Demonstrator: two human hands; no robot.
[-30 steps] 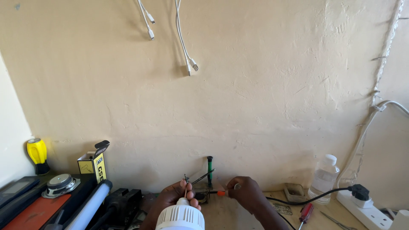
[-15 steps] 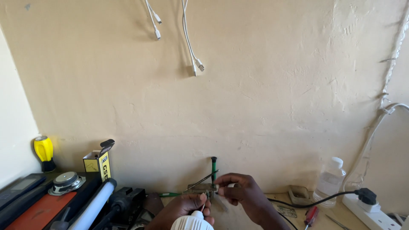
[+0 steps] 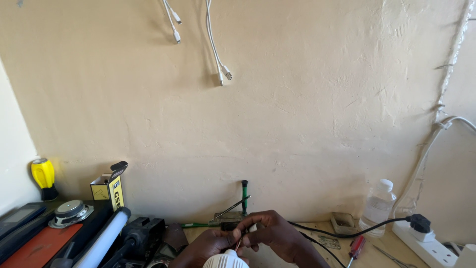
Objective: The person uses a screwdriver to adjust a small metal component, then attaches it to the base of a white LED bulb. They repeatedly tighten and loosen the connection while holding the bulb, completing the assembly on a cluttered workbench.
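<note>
At the frame's bottom edge, the left hand point(image 3: 210, 245) and right hand point(image 3: 272, 235) meet over a white bulb point(image 3: 225, 259), the grip of each pressed together, pinching fine wires point(image 3: 239, 244) just above its base. The step in hand looks like joining or trimming the leads; the next move likely calls for steady fingers and a tool. A red screwdriver point(image 3: 356, 246) lies right on the table point(image 3: 377, 248). Behind stands a green soldering stand point(image 3: 244, 196), then a water bottle point(image 3: 378, 207) and the wall point(image 3: 297, 99).
</note>
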